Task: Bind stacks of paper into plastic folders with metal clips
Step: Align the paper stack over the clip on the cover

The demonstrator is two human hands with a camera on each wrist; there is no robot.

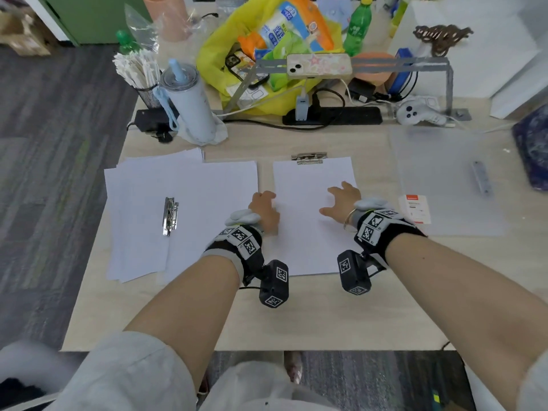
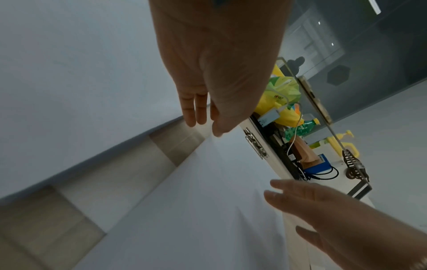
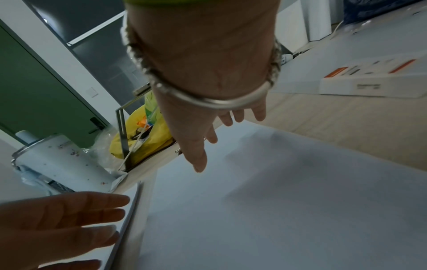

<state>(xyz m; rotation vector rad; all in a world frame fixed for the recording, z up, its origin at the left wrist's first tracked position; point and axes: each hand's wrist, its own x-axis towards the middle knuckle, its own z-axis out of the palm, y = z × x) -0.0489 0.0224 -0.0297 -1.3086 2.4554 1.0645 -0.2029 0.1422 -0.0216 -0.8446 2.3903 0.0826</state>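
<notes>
A white paper stack (image 1: 311, 226) lies in the middle of the table, with a metal clip (image 1: 309, 158) at its far edge. My left hand (image 1: 264, 206) has straight fingers (image 3: 97, 211) against the stack's left edge. My right hand (image 1: 341, 200) hovers over or rests on the sheet's right part, fingers spread, holding nothing. To the left is a loose pile of paper (image 1: 201, 191) with a second metal clip (image 1: 170, 216) lying on it. A translucent plastic folder (image 1: 439, 161) with its own clip (image 1: 482, 181) and a label (image 1: 415, 209) lies to the right.
Along the back of the table stand a pale tumbler (image 1: 189, 105), a yellow bag (image 1: 225, 54) of packets, a black power strip (image 1: 355, 115), a phone (image 1: 318, 65) on a metal stand and a white controller (image 1: 415, 112). A dark blue object (image 1: 533, 149) sits at the right edge.
</notes>
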